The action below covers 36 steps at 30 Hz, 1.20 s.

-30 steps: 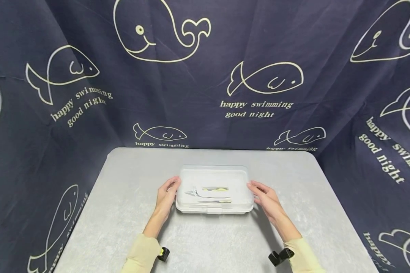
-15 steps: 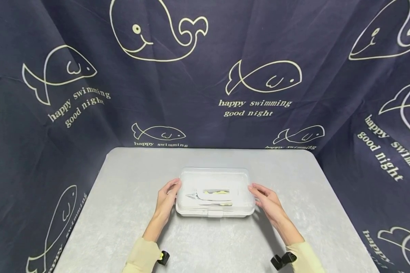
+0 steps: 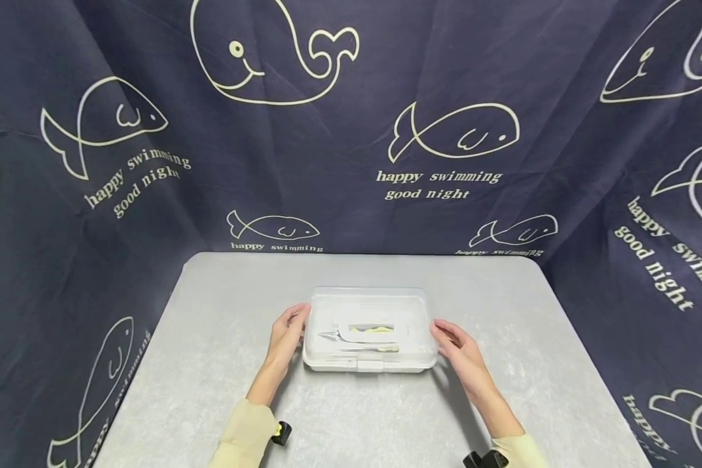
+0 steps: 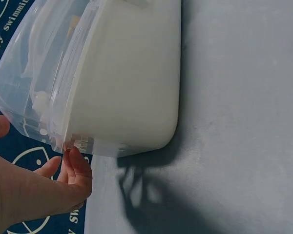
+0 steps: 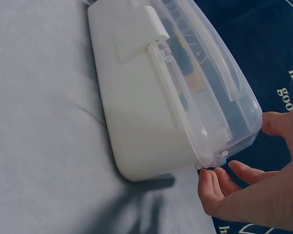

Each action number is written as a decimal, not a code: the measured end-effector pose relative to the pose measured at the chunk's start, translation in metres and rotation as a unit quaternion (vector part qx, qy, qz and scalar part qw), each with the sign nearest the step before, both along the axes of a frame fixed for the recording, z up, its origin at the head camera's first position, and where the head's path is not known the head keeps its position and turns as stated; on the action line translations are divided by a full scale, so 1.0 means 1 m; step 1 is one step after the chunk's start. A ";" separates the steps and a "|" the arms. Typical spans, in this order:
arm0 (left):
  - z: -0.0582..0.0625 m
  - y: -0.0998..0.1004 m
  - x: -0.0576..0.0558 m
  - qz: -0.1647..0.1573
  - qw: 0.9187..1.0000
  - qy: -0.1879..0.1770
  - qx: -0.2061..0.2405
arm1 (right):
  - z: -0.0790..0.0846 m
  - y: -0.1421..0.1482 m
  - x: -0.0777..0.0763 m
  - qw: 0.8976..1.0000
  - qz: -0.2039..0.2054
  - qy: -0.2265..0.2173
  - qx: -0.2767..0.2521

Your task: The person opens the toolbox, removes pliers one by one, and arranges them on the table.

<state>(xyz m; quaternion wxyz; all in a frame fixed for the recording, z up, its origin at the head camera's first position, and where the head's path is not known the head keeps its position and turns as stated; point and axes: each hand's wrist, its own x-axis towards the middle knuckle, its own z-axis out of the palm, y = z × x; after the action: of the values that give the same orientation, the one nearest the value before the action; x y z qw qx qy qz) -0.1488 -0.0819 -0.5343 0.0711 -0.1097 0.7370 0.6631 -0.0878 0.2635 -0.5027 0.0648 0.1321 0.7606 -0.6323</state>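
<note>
A white plastic storage box [image 3: 333, 364] with a clear lid [image 3: 368, 302] stands on the grey table, its lid down. Silvery and yellow things [image 3: 372, 328] show through the lid; their kind is unclear. At the box's left end is my left hand [image 3: 283, 338], fingertips touching the rim and thumb by the lid's corner. My right hand [image 3: 462, 351] is at the other end, with relaxed fingers close to the rim. In the right wrist view its thumb meets the lid's corner, and the other fingertips lie just below the rim. A white latch [image 5: 141, 36] sits at the box's front.
The grey table [image 3: 222, 292] extends around the box on all sides. Behind and beside it hangs a dark blue cloth [image 3: 351, 143] printed with fish and whales. A small black device [image 3: 281, 432] is worn on each wrist.
Over the first half second the box came slightly lower and nearer in the head view, both hands with it. Since then my right hand has eased a little outward while the box stays put.
</note>
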 end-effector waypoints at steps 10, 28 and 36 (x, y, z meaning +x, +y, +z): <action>-0.004 0.004 -0.014 0.011 1.000 -0.016 0.012 | -0.010 -0.006 0.027 0.997 -0.075 0.010 -0.013; -0.006 0.004 -0.013 0.001 1.000 -0.017 0.012 | -0.030 -0.034 0.054 0.982 -0.157 -0.064 -0.086; -0.006 0.004 -0.012 0.002 1.000 -0.018 0.019 | -0.032 -0.054 0.059 0.980 -0.122 -0.097 -0.123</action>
<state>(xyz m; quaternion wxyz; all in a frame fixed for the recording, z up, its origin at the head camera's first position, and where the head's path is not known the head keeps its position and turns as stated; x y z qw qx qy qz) -0.1608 -0.0779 -0.5400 0.0847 -0.1216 0.7223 0.6755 -0.0291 0.2093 -0.5347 0.0765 0.2756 0.6452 -0.7084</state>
